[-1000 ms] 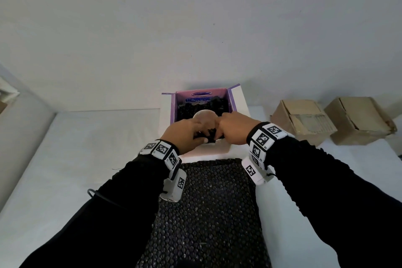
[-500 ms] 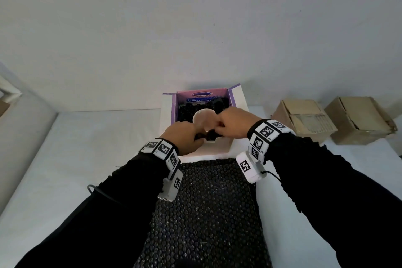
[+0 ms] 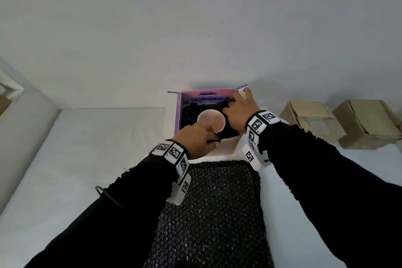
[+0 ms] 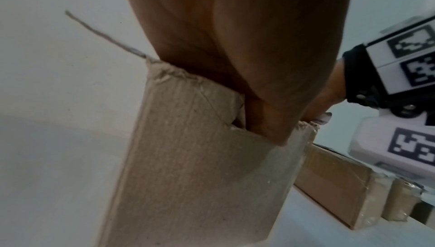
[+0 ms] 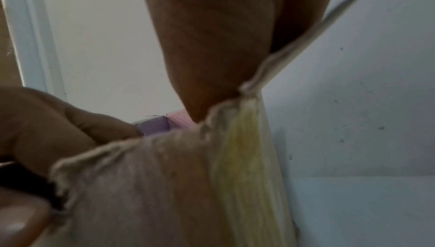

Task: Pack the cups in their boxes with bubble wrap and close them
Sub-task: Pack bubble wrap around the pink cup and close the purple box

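An open box (image 3: 177, 111) with purple inner walls stands at the table's far edge, lined with black bubble wrap (image 3: 189, 113). A pale pink cup (image 3: 212, 118) sits in the wrap, its round face up. My left hand (image 3: 195, 140) reaches over the near wall (image 4: 200, 167). Its thumb is on the cup and its fingers curl down inside, where they are hidden. My right hand (image 3: 239, 109) is at the far right corner, fingers spread on the right flap (image 3: 240, 93). The right wrist view shows my palm (image 5: 212, 37) against that flap (image 5: 164, 186).
A sheet of black bubble wrap (image 3: 213, 213) lies flat on the white table (image 3: 87, 148) between my arms. Two brown cardboard boxes (image 3: 313, 119) (image 3: 367, 122) stand to the right by the wall. A wall (image 3: 195, 28) rises right behind the box.
My right hand has left the cup and moved back and right to the box's right flap. The cup's round face shows more. My left hand has stayed at the cup.
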`<move>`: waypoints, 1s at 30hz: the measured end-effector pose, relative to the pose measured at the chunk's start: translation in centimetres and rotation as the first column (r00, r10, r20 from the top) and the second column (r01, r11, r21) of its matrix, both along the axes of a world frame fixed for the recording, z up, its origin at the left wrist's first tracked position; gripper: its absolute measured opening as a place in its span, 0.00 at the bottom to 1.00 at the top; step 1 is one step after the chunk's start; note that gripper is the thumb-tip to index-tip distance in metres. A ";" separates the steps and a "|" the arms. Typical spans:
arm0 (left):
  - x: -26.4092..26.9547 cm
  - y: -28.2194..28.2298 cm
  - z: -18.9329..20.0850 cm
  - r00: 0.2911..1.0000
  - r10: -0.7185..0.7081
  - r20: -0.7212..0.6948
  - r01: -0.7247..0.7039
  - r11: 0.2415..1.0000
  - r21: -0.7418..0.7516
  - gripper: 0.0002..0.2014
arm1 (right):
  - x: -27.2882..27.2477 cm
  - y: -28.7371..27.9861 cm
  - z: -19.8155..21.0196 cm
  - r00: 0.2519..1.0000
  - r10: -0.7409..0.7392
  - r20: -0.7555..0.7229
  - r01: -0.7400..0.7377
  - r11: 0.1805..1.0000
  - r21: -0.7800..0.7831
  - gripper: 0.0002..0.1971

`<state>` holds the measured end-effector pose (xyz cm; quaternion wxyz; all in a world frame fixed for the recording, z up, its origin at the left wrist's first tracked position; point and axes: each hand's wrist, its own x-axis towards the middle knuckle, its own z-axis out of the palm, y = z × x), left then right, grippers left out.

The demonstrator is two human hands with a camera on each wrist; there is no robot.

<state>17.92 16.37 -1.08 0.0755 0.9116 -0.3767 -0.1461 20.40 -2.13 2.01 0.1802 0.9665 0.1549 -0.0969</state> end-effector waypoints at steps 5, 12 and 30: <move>0.0 0.0 -0.2 0.999 -0.014 0.052 0.018 0.998 -0.061 0.16 | 0.4 0.5 -0.9 0.994 0.021 0.108 -0.020 1.000 -0.005 0.16; 0.1 0.2 -1.3 0.982 -0.067 0.178 0.100 0.978 -0.185 0.22 | 0.6 0.0 -1.2 0.995 0.009 0.104 -0.017 0.997 0.075 0.15; -0.7 0.2 -1.0 0.966 -0.104 0.237 0.099 0.995 0.034 0.15 | -4.5 -0.5 -1.0 0.982 0.147 0.120 -0.166 0.971 0.171 0.25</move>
